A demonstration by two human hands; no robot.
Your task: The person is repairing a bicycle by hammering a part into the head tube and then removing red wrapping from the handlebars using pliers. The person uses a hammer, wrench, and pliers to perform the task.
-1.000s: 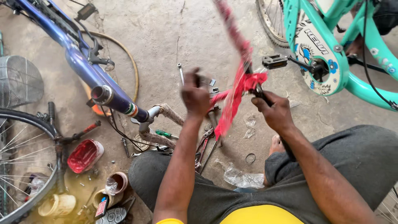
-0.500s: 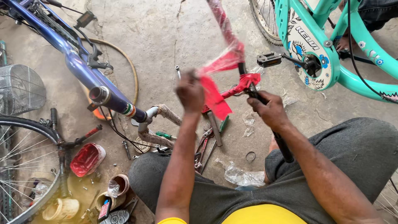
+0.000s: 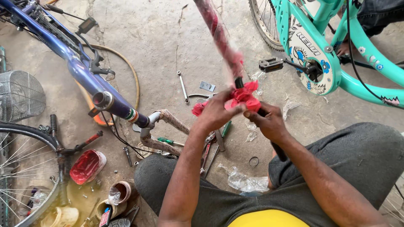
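My left hand (image 3: pixel 215 112) grips a bunch of red plastic wrapping (image 3: pixel 244 96) at the lower end of a long red-wrapped bicycle tube (image 3: pixel 219 35) that slants up toward the top of the view. My right hand (image 3: pixel 269 122) holds the black lower end of that part (image 3: pixel 278 151), just below the wrapping. Both hands are close together in front of my knees, above the concrete floor.
A blue bicycle frame (image 3: pixel 80 75) lies at left with a wheel (image 3: pixel 21 168) and wire basket (image 3: pixel 19 94). A teal bicycle (image 3: pixel 332 63) with a pedal (image 3: pixel 271 64) stands at right. Spanner (image 3: pixel 182 86), pliers (image 3: pixel 207 153), screwdriver (image 3: pixel 168 141), red tin (image 3: pixel 87 166), jars and plastic scraps (image 3: pixel 246 183) litter the floor.
The loose red wrapping, stretched out as a strip before, is now bunched up in my left hand. Both hands have come closer together on the tube.
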